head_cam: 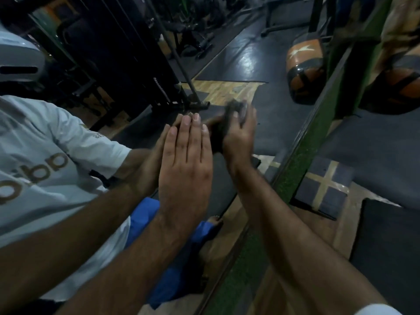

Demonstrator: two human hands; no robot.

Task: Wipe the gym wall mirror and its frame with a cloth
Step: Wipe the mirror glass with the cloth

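The wall mirror (261, 53) fills the left and middle of the view and shows my own reflection in a light shirt. Its green frame (302, 151) runs diagonally from upper right to lower middle. My left hand (185, 164) lies flat on the glass with straight fingers, meeting its reflection. My right hand (238, 135) presses a dark cloth (236, 108) against the glass just right of the left hand; it is blurred by motion. The fingers curl round the cloth.
Right of the frame lie dark floor mats (375, 155), a taped dark block (327, 185) and an orange-and-black padded bag (400, 87). The mirror reflects a weight machine (127, 53), mats and a second orange bag (304, 67).
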